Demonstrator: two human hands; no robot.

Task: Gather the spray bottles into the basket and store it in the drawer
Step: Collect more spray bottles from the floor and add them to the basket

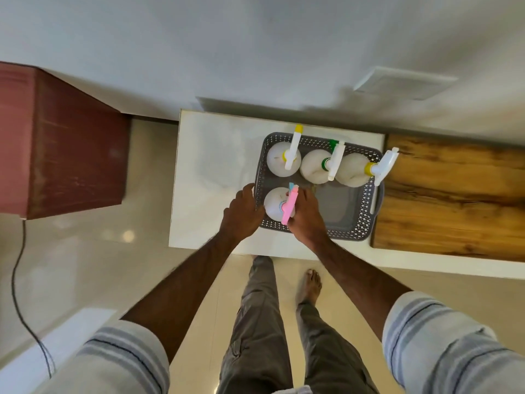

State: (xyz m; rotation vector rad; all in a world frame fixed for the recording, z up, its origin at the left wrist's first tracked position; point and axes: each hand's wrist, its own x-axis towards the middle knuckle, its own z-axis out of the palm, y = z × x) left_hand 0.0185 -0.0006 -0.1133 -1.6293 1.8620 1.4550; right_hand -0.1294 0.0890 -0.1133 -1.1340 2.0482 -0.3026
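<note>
A grey perforated basket (359,213) stands on a white cabinet top (216,166). Along its far side stand three white spray bottles: one with a yellow-tipped head (281,160), one with a green-tipped head (314,166), one with a yellow collar (352,172) at the right end. A fourth white bottle with a pink trigger (274,204) stands in the near left corner. My right hand (306,217) is closed around that pink trigger head. My left hand (241,216) rests against the basket's left wall, fingers curled at the rim.
A wooden-topped surface (454,200) adjoins the white top on the right. A dark red cabinet (62,143) stands to the left, with a black cable (17,280) on the pale floor. My legs and a bare foot (311,282) are below the cabinet's front edge.
</note>
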